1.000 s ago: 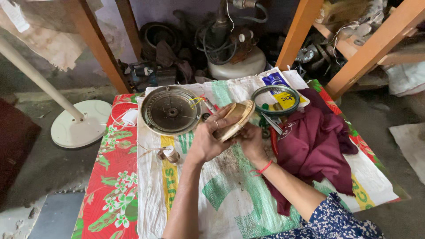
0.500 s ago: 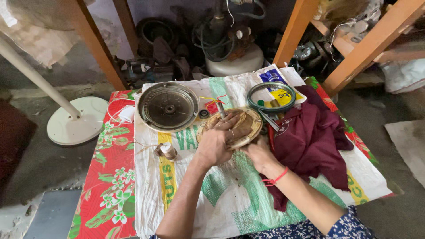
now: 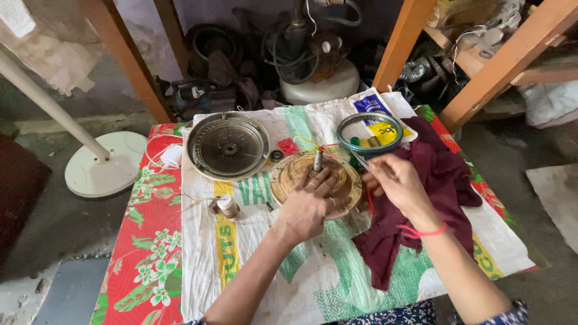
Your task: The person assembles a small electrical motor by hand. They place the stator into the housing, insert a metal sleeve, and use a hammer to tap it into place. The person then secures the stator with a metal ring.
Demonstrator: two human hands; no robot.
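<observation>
Both hands off lifting: motor disc [image 3: 295, 174] now lies flat.
Left hand [image 3: 307, 204] presses it, fingers spread; right hand [image 3: 394, 180], half-curled and empty, has moved beside the maroon cloth [image 3: 421, 210].

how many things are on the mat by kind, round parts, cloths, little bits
round parts: 3 (grey round cover, brown disc with shaft under the left hand, green ring)
cloths: 1 (maroon cloth beside the right hand)
little bits: 2 (small red piece, small cylinder)
total: 6
</observation>
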